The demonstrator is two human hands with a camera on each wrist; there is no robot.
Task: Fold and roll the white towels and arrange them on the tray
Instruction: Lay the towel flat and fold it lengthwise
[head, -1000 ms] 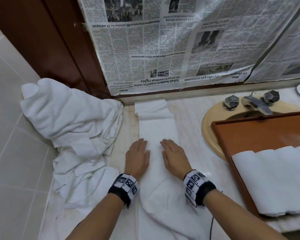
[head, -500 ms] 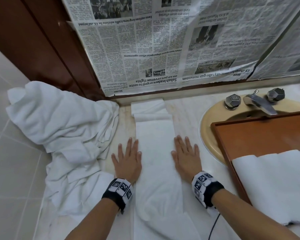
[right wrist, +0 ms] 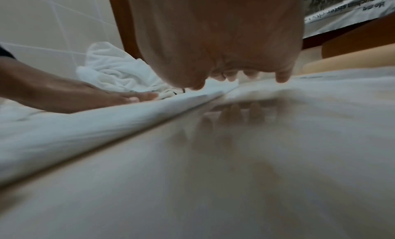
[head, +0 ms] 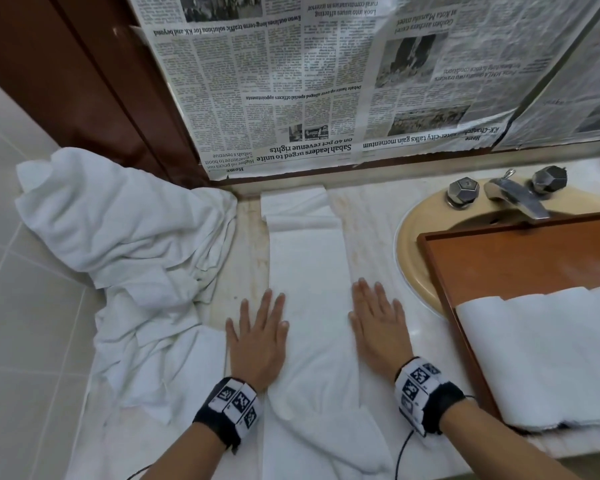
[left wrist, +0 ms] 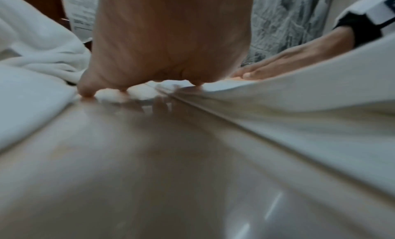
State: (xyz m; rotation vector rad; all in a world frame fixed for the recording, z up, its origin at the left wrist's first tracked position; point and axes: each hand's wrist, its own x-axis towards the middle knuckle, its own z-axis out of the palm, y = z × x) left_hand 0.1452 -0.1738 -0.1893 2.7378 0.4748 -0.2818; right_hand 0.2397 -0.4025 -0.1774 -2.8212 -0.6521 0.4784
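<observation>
A white towel (head: 309, 271), folded into a long narrow strip, lies on the marble counter from the wall to the front edge. My left hand (head: 260, 327) lies flat with straight fingers along the strip's left edge. My right hand (head: 378, 320) lies flat along its right edge. Both press down and hold nothing. In the left wrist view the left hand (left wrist: 171, 45) touches the counter beside the towel (left wrist: 299, 97). The right wrist view has the right hand (right wrist: 224, 40) at the towel's (right wrist: 85, 124) border. A brown wooden tray (head: 520, 265) at the right holds rolled white towels (head: 548, 355).
A heap of loose white towels (head: 125, 251) sits at the left against the tiled wall. A beige sink (head: 426, 233) with a metal tap (head: 516, 195) lies under the tray's far end. Newspaper (head: 326, 81) covers the wall behind. The counter's front edge is close to my wrists.
Both hands have slid apart from the middle of the strip to its two long edges, with fingers spread flatter. The towel looks smoother and narrower.
</observation>
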